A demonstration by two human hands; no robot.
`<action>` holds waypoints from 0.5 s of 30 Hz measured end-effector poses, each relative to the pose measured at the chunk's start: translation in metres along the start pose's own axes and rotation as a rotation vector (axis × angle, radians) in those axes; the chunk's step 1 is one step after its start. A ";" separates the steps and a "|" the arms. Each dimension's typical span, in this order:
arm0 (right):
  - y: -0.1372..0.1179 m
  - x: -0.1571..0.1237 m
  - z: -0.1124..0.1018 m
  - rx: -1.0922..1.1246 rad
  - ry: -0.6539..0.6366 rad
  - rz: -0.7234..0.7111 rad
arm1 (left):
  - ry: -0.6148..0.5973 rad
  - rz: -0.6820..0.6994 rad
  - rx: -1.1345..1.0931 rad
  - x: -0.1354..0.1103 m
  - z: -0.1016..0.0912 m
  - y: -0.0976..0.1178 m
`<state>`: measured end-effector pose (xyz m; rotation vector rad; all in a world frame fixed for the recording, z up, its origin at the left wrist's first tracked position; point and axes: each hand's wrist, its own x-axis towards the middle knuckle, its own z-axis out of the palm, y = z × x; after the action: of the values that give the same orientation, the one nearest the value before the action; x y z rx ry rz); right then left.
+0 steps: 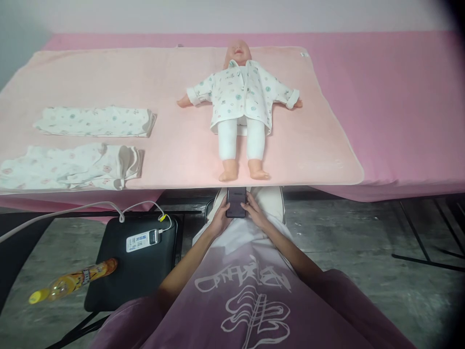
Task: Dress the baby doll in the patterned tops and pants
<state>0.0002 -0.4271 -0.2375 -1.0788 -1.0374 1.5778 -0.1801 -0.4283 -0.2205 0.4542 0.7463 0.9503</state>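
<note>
A dark smartphone rests upright over my lap, just below the table's front edge. My left hand is closed around its left side, and my right hand grips its right side. Both thumbs lie on the phone's face. Beyond the phone, a baby doll lies on its back with arms spread. It wears a white patterned jacket and white leggings. To its left lie two folded patterned baby garments, the upper one flatter than the lower one.
A peach mat lies over a pink-covered table. At lower left a black stool bears a white device on a cable and a bottle with a yellow cap. Metal legs stand at right.
</note>
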 end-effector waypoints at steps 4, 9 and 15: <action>-0.002 -0.001 -0.001 -0.023 -0.030 -0.020 | 0.049 0.032 0.002 0.005 -0.001 -0.003; -0.002 -0.001 0.000 -0.032 -0.025 -0.018 | 0.089 0.024 0.023 0.004 0.002 -0.001; 0.003 -0.001 -0.001 0.022 -0.041 -0.008 | 0.051 -0.020 0.033 -0.005 0.006 0.003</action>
<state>0.0006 -0.4284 -0.2410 -1.0302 -1.0481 1.6073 -0.1793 -0.4311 -0.2122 0.4524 0.8125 0.9349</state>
